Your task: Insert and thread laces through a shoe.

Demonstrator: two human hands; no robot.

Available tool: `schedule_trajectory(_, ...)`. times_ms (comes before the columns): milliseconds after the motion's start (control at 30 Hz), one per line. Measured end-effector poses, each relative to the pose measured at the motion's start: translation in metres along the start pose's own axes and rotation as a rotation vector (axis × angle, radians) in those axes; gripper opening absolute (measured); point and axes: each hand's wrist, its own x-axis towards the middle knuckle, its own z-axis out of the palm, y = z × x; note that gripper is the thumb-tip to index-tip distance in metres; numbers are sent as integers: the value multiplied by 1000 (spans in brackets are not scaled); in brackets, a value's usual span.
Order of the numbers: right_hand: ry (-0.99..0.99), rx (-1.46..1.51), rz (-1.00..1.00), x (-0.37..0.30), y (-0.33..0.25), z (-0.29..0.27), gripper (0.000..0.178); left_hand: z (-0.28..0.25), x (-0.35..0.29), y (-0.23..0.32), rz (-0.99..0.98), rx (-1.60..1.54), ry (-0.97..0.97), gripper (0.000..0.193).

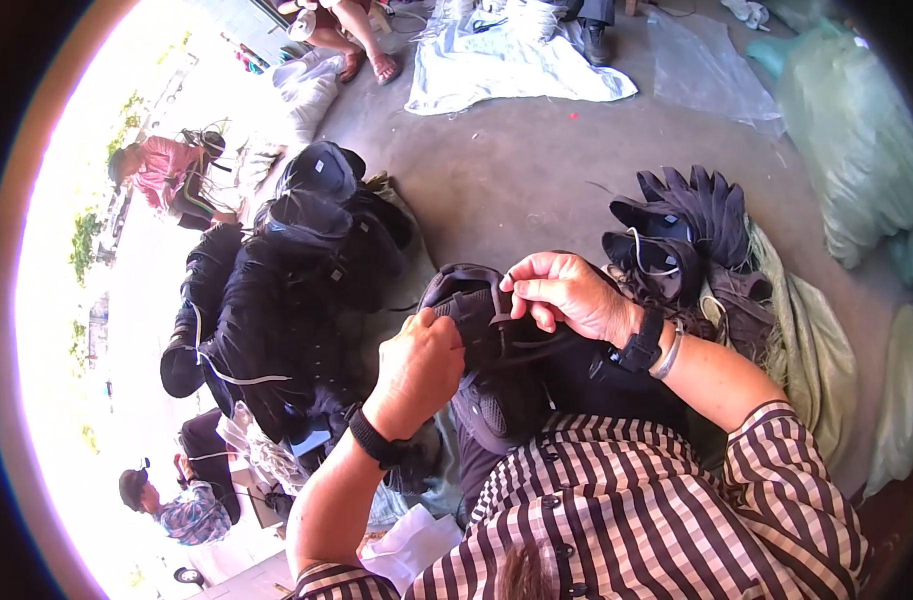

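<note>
Floor: grey and bare-surfaced concrete floor (pixel 497 170), with a white sheet (pixel 467 75) spread at the far side; bright daylight washes out our left.
Shoe in hand: we see one dark shoe (pixel 482 335) in front of the striped shirt (pixel 617 500), between both hands, its opening facing up.
Left grip: the left hand (pixel 422 360) is curled tight, knuckles up, fingers closed on the near-left edge of the shoe; a dark band circles the wrist.
Right grip: the right hand (pixel 567 295) has thumb and forefinger drawn close together at the shoe's collar, other fingers bent; we cannot tell whether anything is pinched between them. Dark wristwatch (pixel 642 342) and silvery bangle (pixel 669 350) on this arm.
Left heap: many dark shoes (pixel 252 290) packed together, a white lace (pixel 242 380) trailing across them.
Right stack: more dark shoes (pixel 667 225) beside a pale sack (pixel 812 360).
Far right: bulging, translucent greenish bags (pixel 852 140).
Others: we note two people seated at left, one in a pink top (pixel 165 165), one in a patterned shirt (pixel 192 515).
</note>
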Motion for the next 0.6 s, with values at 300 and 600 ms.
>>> schedule_trajectory(300, 48, 28, -49, -1, 1, 4, 14, 2, -1, 4, -51, -59, -48, 9)
schedule_trajectory(600, 10, 41, -51, -1, 2, 5, 14, 9, 0, 11, -149, -151, -19, 8)
